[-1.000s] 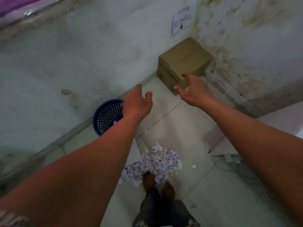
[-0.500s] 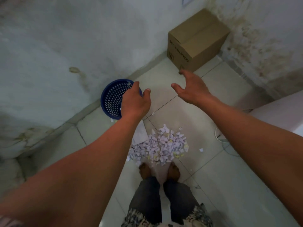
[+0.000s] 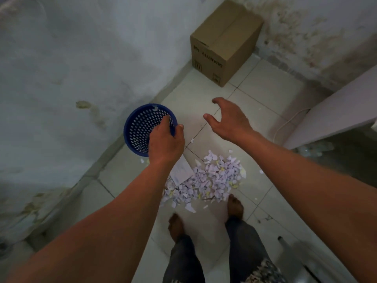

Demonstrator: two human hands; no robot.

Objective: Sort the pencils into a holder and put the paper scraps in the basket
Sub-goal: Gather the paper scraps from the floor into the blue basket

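Count: one blue basket [image 3: 138,127], one heap of paper scraps [image 3: 212,180], one cardboard box [image 3: 224,43] and two hands are seen.
Left hand [image 3: 165,144]: fingers are bent over the basket's right rim, thumb outside it; whether the rim is gripped cannot be told.
Right hand [image 3: 228,121]: fingers are spread and curved, and nothing is held.
Scraps: heaped near the bare feet, right of the basket.
Floor [image 3: 265,88]: pale tiles, a few stray scraps scattered.
Room: the basket is set against the stained left wall [image 3: 81,58], the box in the far corner.
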